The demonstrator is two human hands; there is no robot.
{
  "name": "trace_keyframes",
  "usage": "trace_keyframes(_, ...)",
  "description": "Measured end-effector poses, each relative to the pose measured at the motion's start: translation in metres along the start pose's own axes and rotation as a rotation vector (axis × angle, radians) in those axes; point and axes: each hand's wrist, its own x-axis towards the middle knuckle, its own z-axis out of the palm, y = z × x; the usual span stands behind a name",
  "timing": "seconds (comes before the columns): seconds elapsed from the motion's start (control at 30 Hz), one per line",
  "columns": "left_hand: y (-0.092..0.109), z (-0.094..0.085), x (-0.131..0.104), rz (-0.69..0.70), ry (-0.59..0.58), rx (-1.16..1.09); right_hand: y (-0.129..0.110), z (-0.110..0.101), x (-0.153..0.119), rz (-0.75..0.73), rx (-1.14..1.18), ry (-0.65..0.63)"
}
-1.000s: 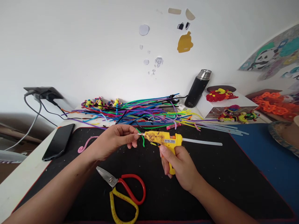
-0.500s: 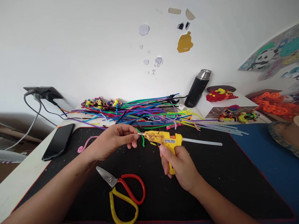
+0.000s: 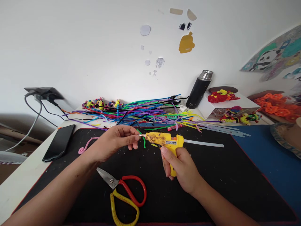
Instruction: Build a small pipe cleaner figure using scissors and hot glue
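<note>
My right hand point(image 3: 180, 166) is wrapped around the handle of a yellow hot glue gun point(image 3: 158, 138), its body stained dark. A translucent glue stick point(image 3: 204, 143) juts from the back of the gun. At the metal nozzle, my left hand point(image 3: 125, 138) is closed in a pinch; whatever lies between thumb and finger is hidden. A short green pipe cleaner point(image 3: 144, 143) shows just beyond the nozzle, and I cannot tell whether the left hand touches it. Scissors with one red and one yellow handle point(image 3: 124, 194) lie below on the black mat point(image 3: 211, 194).
A curled pink pipe cleaner point(image 3: 82, 149) and a black phone point(image 3: 58, 142) lie at the left. Behind the mat spreads a heap of coloured pipe cleaners point(image 3: 145, 113). A black flask point(image 3: 198, 89) stands by a white box point(image 3: 211, 110). Cables run from the wall socket point(image 3: 44, 91).
</note>
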Motion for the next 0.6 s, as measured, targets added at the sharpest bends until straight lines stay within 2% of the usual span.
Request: trace_keyframes(0.6,-0.0011,-0.0009,-0.0010,0.002,-0.017,-0.010,-0.0015,0.0012,-0.0008,0.010,0.001,0.004)
